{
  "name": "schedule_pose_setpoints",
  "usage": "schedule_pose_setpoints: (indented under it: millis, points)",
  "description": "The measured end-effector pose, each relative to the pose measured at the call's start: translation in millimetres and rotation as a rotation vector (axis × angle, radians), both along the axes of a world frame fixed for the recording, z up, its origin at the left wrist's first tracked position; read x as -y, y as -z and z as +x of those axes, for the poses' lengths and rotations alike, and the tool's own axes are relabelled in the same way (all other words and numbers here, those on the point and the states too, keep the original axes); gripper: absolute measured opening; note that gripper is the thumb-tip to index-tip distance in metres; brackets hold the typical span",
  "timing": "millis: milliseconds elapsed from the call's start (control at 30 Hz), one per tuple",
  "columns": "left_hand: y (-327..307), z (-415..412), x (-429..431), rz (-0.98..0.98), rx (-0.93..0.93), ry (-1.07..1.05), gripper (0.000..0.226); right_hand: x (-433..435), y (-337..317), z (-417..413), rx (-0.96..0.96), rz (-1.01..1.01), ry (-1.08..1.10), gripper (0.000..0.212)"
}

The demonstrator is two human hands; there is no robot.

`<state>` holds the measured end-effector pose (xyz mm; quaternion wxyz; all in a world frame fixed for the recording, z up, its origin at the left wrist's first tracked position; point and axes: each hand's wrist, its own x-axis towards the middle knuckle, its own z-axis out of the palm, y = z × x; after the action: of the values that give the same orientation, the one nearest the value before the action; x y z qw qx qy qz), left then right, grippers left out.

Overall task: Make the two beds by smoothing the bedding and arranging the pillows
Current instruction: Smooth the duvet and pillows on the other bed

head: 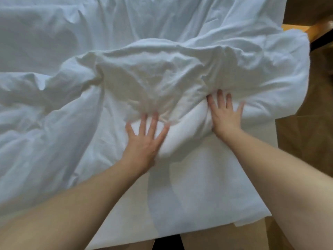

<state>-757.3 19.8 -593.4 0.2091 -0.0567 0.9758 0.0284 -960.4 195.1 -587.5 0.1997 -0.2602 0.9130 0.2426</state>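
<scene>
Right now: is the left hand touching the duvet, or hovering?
Touching. The head view shows the left hand lying flat on the duvet, fingers spread, with the white fabric bulging up beside its palm.

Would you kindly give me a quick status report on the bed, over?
Left hand and right hand open, pressing flat on duvet. Duvet bunched, heavily wrinkled. Nothing in the way.

Pressing left hand [144, 139] flat, fingers spread, into rumpled duvet [162, 73]. Same with right hand [225, 114]. Brown floor [306, 141] at right.
</scene>
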Motion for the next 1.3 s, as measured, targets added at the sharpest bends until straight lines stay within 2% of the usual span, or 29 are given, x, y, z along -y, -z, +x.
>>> schedule_pose_setpoints:
  millis: [67,100,167,233,367,467,600,633,667,700,767,800,833,867,933,1000,1033,1067,1167,1233,1300]
  points:
    - [4.7,-9.0,7.7,-0.014,-0.019,-0.102,0.095,15.6,1.1,-11.2,0.023,-0.031,-0.027,0.047]
    - [2.0,-12.2,9.4,0.017,0.029,-0.107,0.091,10.9,-4.1,-10.0,0.051,-0.013,-0.066,0.038]
    - [-1.6,-22.3,18.0,0.112,0.143,-0.066,0.080,-10.5,-14.1,-6.9,0.081,0.065,-0.163,0.035]
    - [-14.0,-23.3,9.8,0.188,0.156,0.001,0.070,-44.3,-33.6,6.5,0.108,0.172,-0.240,0.036]
    - [-46.4,26.6,-55.4,0.257,0.348,0.238,0.065,-131.9,-63.1,72.9,0.282,0.340,-0.213,0.033]
    - [-58.9,81.0,-94.7,0.277,0.488,0.316,0.066,-178.1,-63.8,149.9,0.462,0.411,-0.093,0.040]
    - [-41.4,107.9,-91.7,0.299,0.532,0.324,0.067,-191.1,-50.1,186.4,0.515,0.448,0.043,0.072]
    - [-39.3,102.7,-85.6,0.308,0.512,0.314,0.071,-184.0,-48.4,179.9,0.530,0.438,0.041,0.074]
    - [-38.6,94.5,-78.9,0.321,0.449,0.287,0.069,-173.5,-49.3,170.3,0.521,0.382,0.044,0.069]
    - [-38.9,84.2,-71.7,0.336,0.319,0.248,0.061,-161.8,-49.3,158.4,0.459,0.243,0.057,0.056]
    - [-37.7,59.0,-55.2,0.306,-0.033,0.179,0.043,-134.2,-50.7,130.6,0.184,-0.089,0.033,0.043]
    - [-37.2,45.6,-44.9,0.274,-0.155,0.134,0.043,-120.4,-50.6,115.1,0.032,-0.216,0.029,0.046]
    - [-36.9,31.7,-34.0,0.242,-0.195,0.080,0.048,-110.2,-50.2,99.5,-0.071,-0.265,0.067,0.049]
    - [-37.9,17.5,-22.6,0.207,-0.181,0.022,0.056,-101.3,-49.1,82.3,-0.106,-0.209,0.130,0.055]
    - [-35.7,-7.7,-3.0,0.132,-0.041,-0.089,0.070,-89.6,-43.1,52.5,-0.037,0.013,0.209,0.067]
    - [-30.7,-24.4,17.6,0.068,0.121,-0.153,0.085,-85.6,-37.3,36.8,0.105,0.154,0.168,0.045]
    - [-29.3,-28.8,25.7,0.054,0.176,-0.156,0.087,-86.3,-36.9,33.4,0.133,0.189,0.123,0.033]
    - [-29.4,-32.1,31.5,0.053,0.205,-0.142,0.080,-87.8,-37.4,29.6,0.108,0.195,0.073,0.026]
    - [-44.2,-49.1,48.0,0.124,0.048,-0.159,0.030,-78.6,-56.8,6.6,-0.074,0.088,0.047,0.026]
    - [-59.3,-74.7,68.6,0.104,-0.180,-0.272,0.023,-50.5,-71.9,-30.5,-0.221,-0.089,0.065,0.027]
    - [-70.7,-98.4,92.3,-0.001,-0.309,-0.424,0.039,-8.6,-84.5,-66.2,-0.322,-0.262,0.123,0.030]
